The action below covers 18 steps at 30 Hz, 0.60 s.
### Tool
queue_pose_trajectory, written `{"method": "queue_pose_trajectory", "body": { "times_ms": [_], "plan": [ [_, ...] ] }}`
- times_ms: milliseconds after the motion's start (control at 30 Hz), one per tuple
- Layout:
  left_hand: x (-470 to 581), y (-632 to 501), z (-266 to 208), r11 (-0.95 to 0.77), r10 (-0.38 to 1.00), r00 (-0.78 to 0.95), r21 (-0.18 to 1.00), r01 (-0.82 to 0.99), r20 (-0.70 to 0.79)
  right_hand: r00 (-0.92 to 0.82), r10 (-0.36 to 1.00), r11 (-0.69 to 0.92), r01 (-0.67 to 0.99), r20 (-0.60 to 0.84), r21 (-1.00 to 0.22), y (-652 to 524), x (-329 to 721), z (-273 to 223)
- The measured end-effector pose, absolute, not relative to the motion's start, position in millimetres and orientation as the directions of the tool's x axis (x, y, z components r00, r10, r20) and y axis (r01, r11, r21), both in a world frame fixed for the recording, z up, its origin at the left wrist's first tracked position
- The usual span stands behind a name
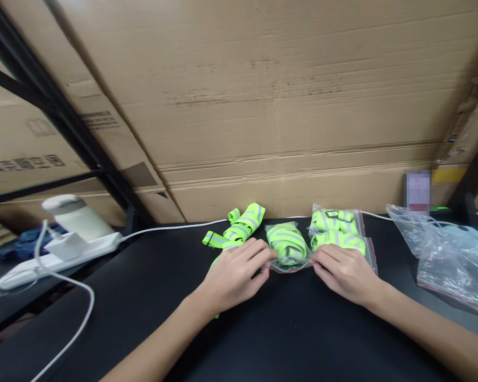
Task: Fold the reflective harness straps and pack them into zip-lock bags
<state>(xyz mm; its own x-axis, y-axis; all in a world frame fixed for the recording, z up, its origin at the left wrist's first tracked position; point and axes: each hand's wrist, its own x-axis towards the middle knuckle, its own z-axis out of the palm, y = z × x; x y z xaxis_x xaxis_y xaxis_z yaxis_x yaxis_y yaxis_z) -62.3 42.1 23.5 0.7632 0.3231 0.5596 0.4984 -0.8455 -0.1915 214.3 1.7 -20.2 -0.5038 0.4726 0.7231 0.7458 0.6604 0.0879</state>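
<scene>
Between my two hands lies a clear zip bag (289,268) with a rolled neon-green reflective strap (287,243) inside. My left hand (241,273) pinches the bag's near left corner, its fingers closed. At the near right corner, my right hand (340,270) pinches the same bag between thumb and fingers. Two more bagged green reflective straps (336,220) lie just behind and under my right hand, one overlapping the other. Loose green straps with grey stripes (247,223) are heaped behind my left hand, which partly hides them.
Several crumpled empty clear bags (458,265) lie at the right. On the left stand a white power strip (91,249) with a plugged-in charger and a white bottle (77,215). A white cable runs along the back, against a cardboard wall (271,106). Black metal posts (99,159) flank the black table (143,318).
</scene>
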Motion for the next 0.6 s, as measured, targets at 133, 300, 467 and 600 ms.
{"method": "queue_pose_trajectory", "body": {
  "times_ms": [133, 300, 467, 600],
  "plan": [
    [-61.4, 42.0, 15.6, -0.879, 0.283, 0.805, -0.196, 0.435, 0.522, -0.487, 0.481, 0.666, 0.744, 0.729, 0.057, 1.6, 212.9, -22.6],
    [-61.3, 42.7, 14.3, -0.887, 0.221, 0.801, -0.227, 0.403, 0.557, -0.474, 0.486, 0.654, 0.754, 0.734, 0.054, 3.7, 213.0, -23.9],
    [-57.4, 42.7, 13.9, -0.888, 0.196, 0.764, -0.22, 0.405, 0.614, -0.522, 0.466, 0.667, 0.738, 0.714, 0.104, 4.4, 213.0, -24.1],
    [-58.9, 42.1, 15.7, -0.882, 0.189, 0.747, -0.224, 0.414, 0.638, -0.536, 0.447, 0.674, 0.728, 0.717, 0.124, 3.8, 214.1, -22.8]
  ]
}}
